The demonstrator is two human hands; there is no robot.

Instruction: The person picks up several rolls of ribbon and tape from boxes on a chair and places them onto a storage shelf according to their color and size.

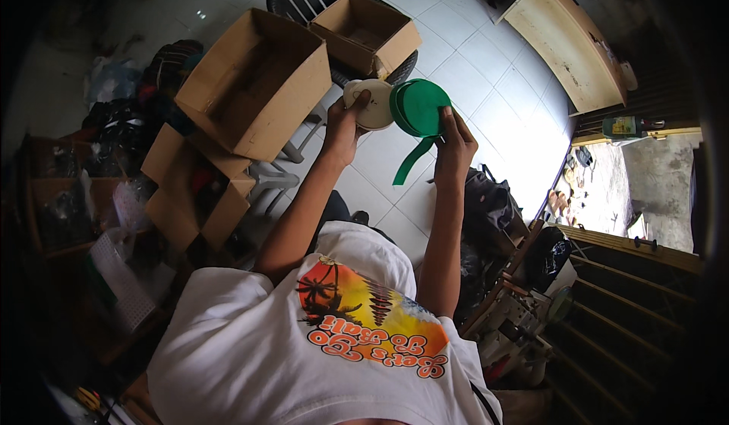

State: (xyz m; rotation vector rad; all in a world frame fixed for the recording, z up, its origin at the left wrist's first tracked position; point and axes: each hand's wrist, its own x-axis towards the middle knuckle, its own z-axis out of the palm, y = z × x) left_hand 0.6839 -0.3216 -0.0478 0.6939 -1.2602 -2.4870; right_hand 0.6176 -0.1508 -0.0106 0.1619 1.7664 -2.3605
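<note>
In front of me, both my arms reach out over the tiled floor. My left hand [348, 126] grips a round off-white roll [378, 108], thumb laid across its flat face. Right beside it, a roll of green ribbon [422, 107] is held at its right edge by my right hand [453, 145]. The two rolls touch or nearly touch at their rims; which one I cannot tell. A loose end of the green ribbon [411, 164] hangs from the roll's lower side, left of my right hand.
A large open cardboard box [296, 98] and a smaller one [395, 45] stand at the far left on grey chairs [273, 178]. Another open carton [171, 212] sits lower. A wooden table [566, 45] is far right. A black bag [486, 197] and a sewing machine [516, 319] lie to my right.
</note>
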